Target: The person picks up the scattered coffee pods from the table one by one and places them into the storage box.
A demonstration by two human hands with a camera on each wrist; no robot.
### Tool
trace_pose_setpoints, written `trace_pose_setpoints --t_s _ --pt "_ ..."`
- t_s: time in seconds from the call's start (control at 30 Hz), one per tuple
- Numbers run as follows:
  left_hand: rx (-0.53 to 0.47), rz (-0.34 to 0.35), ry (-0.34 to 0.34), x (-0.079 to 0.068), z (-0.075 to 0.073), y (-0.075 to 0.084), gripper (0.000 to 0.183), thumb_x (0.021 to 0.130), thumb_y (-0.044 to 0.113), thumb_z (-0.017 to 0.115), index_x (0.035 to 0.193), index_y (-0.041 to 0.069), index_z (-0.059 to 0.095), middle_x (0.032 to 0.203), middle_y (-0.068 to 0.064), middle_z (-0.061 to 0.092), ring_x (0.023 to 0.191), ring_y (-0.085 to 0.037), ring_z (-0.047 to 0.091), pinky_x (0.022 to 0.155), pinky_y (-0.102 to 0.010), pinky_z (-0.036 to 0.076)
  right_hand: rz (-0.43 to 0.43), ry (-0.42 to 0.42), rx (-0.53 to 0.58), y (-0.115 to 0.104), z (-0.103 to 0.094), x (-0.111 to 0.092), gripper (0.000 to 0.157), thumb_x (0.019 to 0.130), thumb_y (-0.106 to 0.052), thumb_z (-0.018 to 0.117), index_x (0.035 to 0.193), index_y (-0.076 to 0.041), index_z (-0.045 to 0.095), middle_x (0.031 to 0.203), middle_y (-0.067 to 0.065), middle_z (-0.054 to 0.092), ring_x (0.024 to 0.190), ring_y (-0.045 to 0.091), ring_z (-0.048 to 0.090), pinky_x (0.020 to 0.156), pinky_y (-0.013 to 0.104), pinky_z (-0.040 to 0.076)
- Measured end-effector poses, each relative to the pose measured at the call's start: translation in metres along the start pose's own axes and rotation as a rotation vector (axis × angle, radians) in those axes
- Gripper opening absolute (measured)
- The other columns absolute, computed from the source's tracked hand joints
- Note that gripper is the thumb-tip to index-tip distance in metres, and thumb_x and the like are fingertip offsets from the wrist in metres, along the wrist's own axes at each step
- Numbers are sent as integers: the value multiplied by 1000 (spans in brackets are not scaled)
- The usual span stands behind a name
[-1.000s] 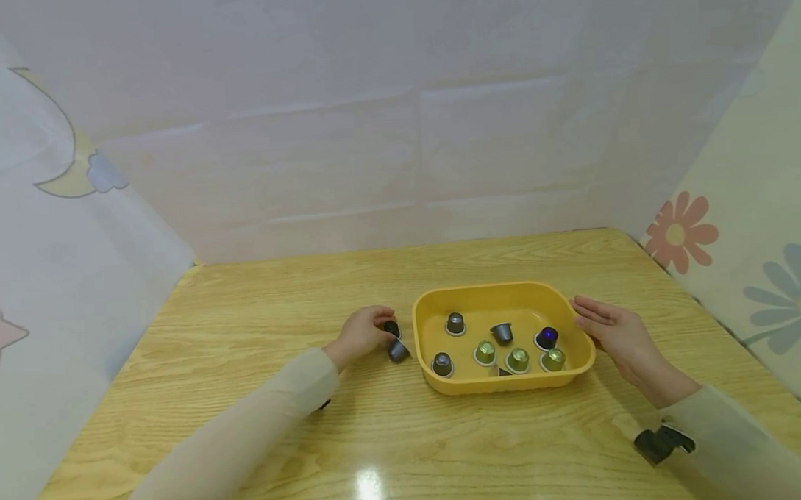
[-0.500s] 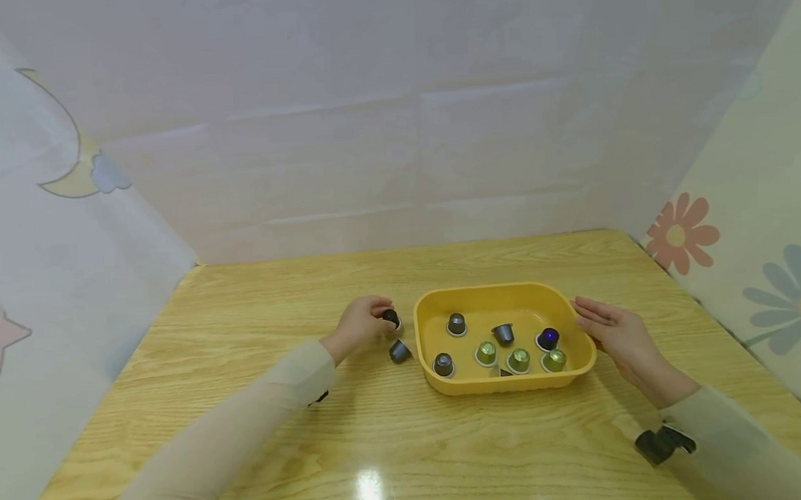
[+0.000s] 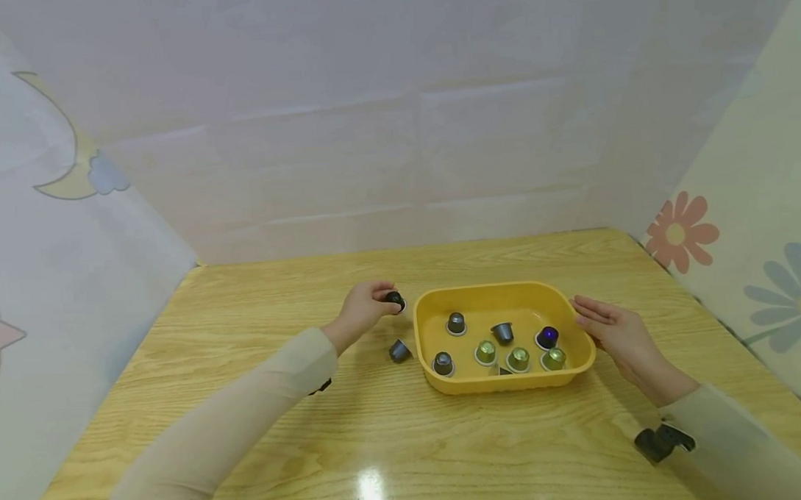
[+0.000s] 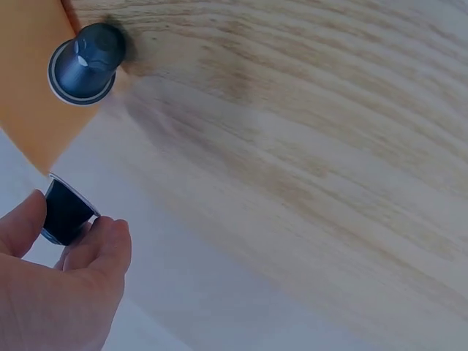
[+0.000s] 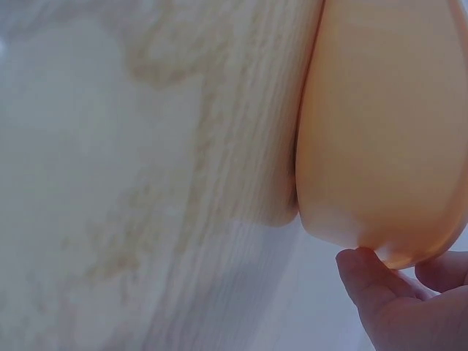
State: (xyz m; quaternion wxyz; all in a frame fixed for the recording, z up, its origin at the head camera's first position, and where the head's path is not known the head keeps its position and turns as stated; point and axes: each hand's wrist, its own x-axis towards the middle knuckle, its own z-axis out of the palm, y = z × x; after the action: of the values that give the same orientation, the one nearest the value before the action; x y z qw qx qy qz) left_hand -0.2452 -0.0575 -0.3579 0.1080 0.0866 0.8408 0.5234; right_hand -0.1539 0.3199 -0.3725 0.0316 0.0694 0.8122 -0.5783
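My left hand (image 3: pixel 363 311) pinches a black coffee capsule (image 4: pixel 67 212) between thumb and fingers, just left of the yellow tray (image 3: pixel 498 384). In the left wrist view the capsule is tilted, its pale rim turned away from the palm. Below that hand, a dark grey-blue capsule (image 3: pixel 400 351) lies on its side on the table by the tray. At the tray's right end, my right hand (image 3: pixel 632 345) touches the outer wall with its fingers extended; the right wrist view shows fingertips (image 5: pixel 357 263) against that wall.
Inside the tray are several capsules: green ones (image 3: pixel 486 352), dark grey ones (image 3: pixel 456 322) and a shiny blue-purple one (image 3: pixel 547 337). One near the front wall is mostly hidden. The wooden table (image 3: pixel 281 445) meets a pale sheet (image 3: pixel 305 172) behind and at both sides.
My left hand has moved away from me, leaving the grey-blue capsule behind and carrying the black capsule up and slightly right. The right hand and tray have stayed in place.
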Motion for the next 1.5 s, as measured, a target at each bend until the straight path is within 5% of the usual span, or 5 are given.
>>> trace_pose_setpoints --t_s 0.3,0.7,1.5 --pt "-46 26 37 -2 1 14 45 90 3 68 133 -3 55 124 -19 63 113 -30 60 96 -39 49 5 6 0 0 1 1 54 105 -16 45 150 5 25 147 26 28 92 -20 50 80 14 51" --pt "-34 97 4 -3 12 32 36 89 1 69 124 -3 62 116 -16 66 107 -27 63 88 -32 53 -4 15 11 2 0 1 54 104 -14 46 149 6 26 145 22 31 92 -19 52 79 14 51" --pt "30 65 -150 -15 33 40 35 89 -2 67 123 -6 60 112 -16 66 106 -26 62 89 -31 52 5 2 -2 0 5 1 53 105 -13 44 150 6 25 147 26 28 91 -20 50 80 13 51"
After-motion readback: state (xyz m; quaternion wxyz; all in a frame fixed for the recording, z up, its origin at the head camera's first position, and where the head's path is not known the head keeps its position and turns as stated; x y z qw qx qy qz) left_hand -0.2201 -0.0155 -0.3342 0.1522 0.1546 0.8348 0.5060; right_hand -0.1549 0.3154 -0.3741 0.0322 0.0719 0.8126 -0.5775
